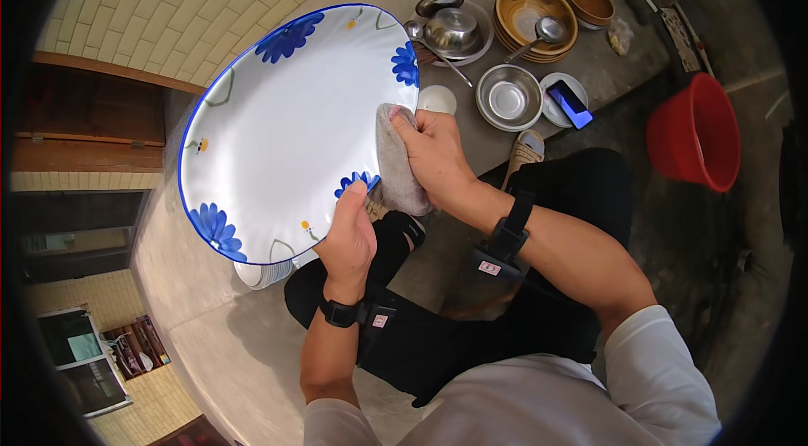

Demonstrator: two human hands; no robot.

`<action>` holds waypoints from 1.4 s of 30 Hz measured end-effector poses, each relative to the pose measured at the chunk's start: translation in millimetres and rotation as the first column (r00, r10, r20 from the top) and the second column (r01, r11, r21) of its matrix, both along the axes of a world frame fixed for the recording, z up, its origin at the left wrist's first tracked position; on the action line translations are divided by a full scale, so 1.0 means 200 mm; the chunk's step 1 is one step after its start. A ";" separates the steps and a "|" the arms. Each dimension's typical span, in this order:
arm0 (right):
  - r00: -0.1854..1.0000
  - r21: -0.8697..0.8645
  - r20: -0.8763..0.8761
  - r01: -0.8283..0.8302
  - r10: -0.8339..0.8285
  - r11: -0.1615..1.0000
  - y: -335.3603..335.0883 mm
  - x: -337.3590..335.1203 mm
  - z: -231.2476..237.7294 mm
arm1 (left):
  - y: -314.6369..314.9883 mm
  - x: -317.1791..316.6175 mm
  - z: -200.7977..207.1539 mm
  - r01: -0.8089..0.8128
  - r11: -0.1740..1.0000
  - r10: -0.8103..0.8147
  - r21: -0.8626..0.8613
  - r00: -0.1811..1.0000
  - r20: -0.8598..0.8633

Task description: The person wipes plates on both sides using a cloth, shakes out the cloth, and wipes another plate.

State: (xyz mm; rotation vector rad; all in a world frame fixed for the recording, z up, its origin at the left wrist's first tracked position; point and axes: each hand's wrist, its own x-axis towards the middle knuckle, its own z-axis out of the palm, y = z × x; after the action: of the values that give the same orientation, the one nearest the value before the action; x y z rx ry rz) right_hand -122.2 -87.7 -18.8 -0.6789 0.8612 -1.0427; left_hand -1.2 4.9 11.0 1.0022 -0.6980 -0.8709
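Note:
A large white oval plate (286, 126) with a blue rim and blue flowers is held up before me, tilted with its face toward me. My left hand (348, 231) grips its near edge, the thumb lying on the face by a blue flower. At the plate's right edge, my right hand (438, 156) is closed on a grey cloth (394, 164), pressing it over the rim with the thumb on top. The fingers of both hands behind the plate are hidden.
Beyond my hands stand a steel bowl (509, 98), stacked brown bowls (535, 13) with a ladle (550, 29), and a phone (569, 103) on a small white plate. A red bucket (692, 133) is at the right. Stacked white dishes (268, 275) sit partly behind the oval plate.

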 end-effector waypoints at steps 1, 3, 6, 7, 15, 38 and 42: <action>0.997 -0.005 -0.074 0.019 -0.020 1.000 -0.02 0.00 -0.01 | 0.00 -0.01 0.00 -0.012 1.000 0.012 -0.018 0.999 0.045; 0.995 -0.015 -0.045 0.092 -0.092 0.996 -0.06 -0.05 0.02 | 0.00 0.00 0.03 0.007 1.000 -0.007 -0.003 1.000 -0.002; 0.988 -0.100 -0.098 0.107 -0.117 0.989 -0.16 -0.11 0.00 | -0.01 0.04 0.11 0.033 0.999 -0.035 -0.024 0.997 -0.072; 0.978 -0.239 -0.152 0.105 -0.144 0.965 -0.17 -0.12 -0.01 | -0.01 0.10 0.13 0.042 0.997 -0.036 0.066 0.994 -0.100; 0.994 -0.222 -0.081 -0.092 0.075 0.971 -0.08 -0.17 -0.03 | -0.06 0.23 0.21 0.090 0.990 -0.084 0.112 0.995 -0.058; 0.873 -0.447 -0.483 -0.172 -0.074 0.878 -0.17 -0.20 -0.08 | 0.00 0.15 0.20 0.125 0.960 -0.179 0.251 0.963 0.201; 0.867 -0.395 -0.497 -0.261 0.034 0.881 -0.13 -0.20 -0.08 | 0.00 0.23 0.20 0.215 0.920 -0.283 0.327 0.943 0.177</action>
State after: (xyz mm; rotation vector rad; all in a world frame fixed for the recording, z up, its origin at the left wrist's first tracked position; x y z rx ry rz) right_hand -161.9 -114.7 -34.9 -1.4277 0.9728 -0.9487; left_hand 44.0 5.5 50.3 1.3192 -0.9151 -1.1254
